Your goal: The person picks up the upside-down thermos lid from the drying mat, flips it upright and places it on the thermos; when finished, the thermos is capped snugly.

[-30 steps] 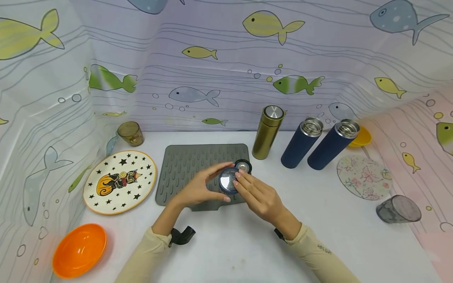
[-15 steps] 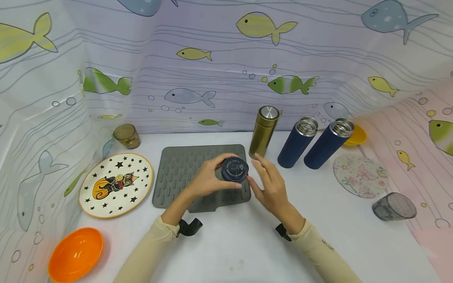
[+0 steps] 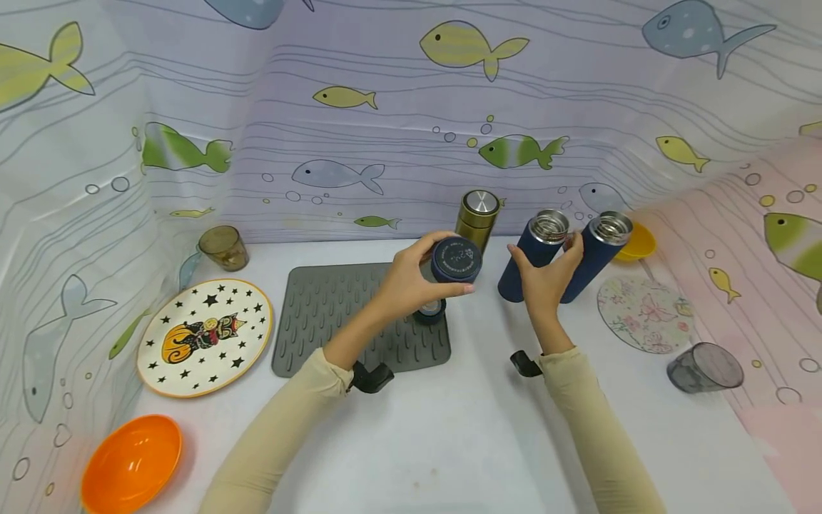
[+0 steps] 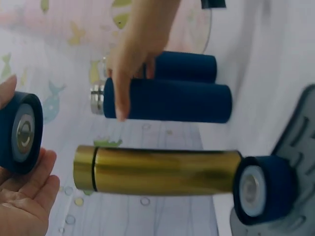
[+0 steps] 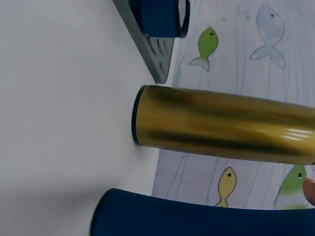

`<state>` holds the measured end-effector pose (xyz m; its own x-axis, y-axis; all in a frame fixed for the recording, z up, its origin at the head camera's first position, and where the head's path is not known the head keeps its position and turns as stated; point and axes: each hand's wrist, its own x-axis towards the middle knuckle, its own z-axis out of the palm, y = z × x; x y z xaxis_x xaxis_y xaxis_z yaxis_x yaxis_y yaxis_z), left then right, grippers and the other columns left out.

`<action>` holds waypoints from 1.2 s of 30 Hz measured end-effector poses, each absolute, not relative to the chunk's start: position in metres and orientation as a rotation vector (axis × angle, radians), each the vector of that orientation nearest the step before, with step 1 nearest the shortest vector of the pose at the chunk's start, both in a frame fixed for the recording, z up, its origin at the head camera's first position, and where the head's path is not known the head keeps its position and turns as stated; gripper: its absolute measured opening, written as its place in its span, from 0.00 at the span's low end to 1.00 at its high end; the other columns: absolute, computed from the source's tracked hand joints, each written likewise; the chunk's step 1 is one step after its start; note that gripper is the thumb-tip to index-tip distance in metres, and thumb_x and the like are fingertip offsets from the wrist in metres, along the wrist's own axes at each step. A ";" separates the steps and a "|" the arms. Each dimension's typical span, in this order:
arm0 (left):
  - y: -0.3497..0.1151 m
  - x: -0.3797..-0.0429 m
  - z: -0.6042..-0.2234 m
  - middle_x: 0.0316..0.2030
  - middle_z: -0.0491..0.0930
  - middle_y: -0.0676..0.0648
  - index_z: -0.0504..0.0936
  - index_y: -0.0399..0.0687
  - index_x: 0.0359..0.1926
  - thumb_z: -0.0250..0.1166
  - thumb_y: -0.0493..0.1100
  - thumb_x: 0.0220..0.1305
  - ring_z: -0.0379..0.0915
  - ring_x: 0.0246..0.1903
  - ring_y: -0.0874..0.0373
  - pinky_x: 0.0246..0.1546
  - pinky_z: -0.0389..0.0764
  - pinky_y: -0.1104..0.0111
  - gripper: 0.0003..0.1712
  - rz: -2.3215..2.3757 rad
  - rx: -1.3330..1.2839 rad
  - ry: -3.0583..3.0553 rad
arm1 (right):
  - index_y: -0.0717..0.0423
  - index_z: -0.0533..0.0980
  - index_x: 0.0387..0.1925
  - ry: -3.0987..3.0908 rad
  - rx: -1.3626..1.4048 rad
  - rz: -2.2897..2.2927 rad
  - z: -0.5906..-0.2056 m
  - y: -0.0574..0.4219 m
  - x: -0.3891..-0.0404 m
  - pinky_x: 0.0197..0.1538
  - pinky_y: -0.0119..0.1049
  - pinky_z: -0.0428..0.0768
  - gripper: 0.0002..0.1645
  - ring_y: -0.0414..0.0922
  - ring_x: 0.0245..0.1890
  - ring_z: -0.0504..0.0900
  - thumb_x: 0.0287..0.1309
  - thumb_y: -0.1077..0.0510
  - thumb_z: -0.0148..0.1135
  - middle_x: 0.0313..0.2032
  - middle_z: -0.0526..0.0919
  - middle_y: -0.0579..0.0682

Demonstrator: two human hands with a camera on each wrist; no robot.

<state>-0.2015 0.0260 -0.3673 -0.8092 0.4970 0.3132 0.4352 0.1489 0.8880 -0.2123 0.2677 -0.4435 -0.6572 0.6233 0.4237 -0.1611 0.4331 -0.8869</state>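
Observation:
My left hand holds a dark blue bottle lid upright in the air, with thumb and fingers at its sides; printing shows on its top. Its pale inner side with a metal centre appears in the left wrist view. Just below, a second blue lid stands on the grey ridged mat. My right hand is spread around the upper part of the nearer blue bottle, its thumb on the left and its fingers on the right. Both blue bottles, including the farther one, have bare steel mouths.
A gold bottle with its cap on stands behind the left hand. At left are an owl plate, an orange bowl and an amber glass. A yellow bowl, floral board and grey glass stand at right.
My right hand has left the lids and moved right and away to the nearer blue bottle. The left hand has lifted its lid up and to the right, uncovering the lid on the mat.

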 end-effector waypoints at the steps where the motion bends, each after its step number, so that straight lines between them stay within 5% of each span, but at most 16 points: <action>1: 0.029 -0.203 -0.365 0.58 0.78 0.50 0.72 0.51 0.66 0.80 0.44 0.48 0.75 0.57 0.58 0.63 0.74 0.58 0.43 1.784 0.953 2.344 | 0.58 0.50 0.74 -1.940 -0.395 1.320 -0.444 0.269 -0.216 0.75 0.34 0.55 0.62 0.44 0.73 0.58 0.47 0.50 0.79 0.72 0.58 0.56; 9: 0.050 -0.210 -0.354 0.58 0.77 0.50 0.71 0.50 0.66 0.79 0.45 0.50 0.70 0.63 0.58 0.70 0.65 0.59 0.43 1.796 0.967 2.335 | 0.56 0.63 0.65 -1.938 -0.413 1.311 -0.445 0.269 -0.222 0.67 0.41 0.69 0.48 0.47 0.63 0.74 0.46 0.53 0.79 0.62 0.75 0.53; 20: 0.059 -0.198 -0.344 0.57 0.79 0.49 0.70 0.46 0.66 0.79 0.44 0.50 0.74 0.59 0.58 0.64 0.73 0.61 0.43 1.856 1.043 2.336 | 0.66 0.65 0.63 -1.947 -0.206 1.380 -0.434 0.228 -0.167 0.52 0.40 0.70 0.43 0.51 0.53 0.76 0.48 0.63 0.77 0.58 0.76 0.63; 28: 0.069 -0.191 -0.352 0.56 0.79 0.46 0.70 0.47 0.67 0.78 0.42 0.51 0.80 0.51 0.57 0.50 0.82 0.67 0.42 1.889 0.990 2.238 | 0.70 0.66 0.62 -1.966 -0.133 1.407 -0.424 0.203 -0.138 0.55 0.45 0.71 0.40 0.53 0.56 0.74 0.48 0.68 0.75 0.57 0.75 0.65; 36: 0.091 -0.197 -0.368 0.55 0.80 0.45 0.71 0.47 0.66 0.79 0.44 0.50 0.79 0.51 0.56 0.54 0.80 0.65 0.43 1.845 0.971 2.242 | 0.62 0.67 0.64 -1.935 -0.099 1.424 -0.455 0.209 -0.145 0.58 0.38 0.72 0.41 0.45 0.58 0.75 0.50 0.63 0.76 0.58 0.76 0.56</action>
<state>-0.1968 0.0905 -0.3675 -0.7958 0.5120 0.3233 0.4158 0.0739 0.9064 -0.1452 0.2090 -0.4553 -0.7373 0.4557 0.4988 -0.3406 0.3870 -0.8569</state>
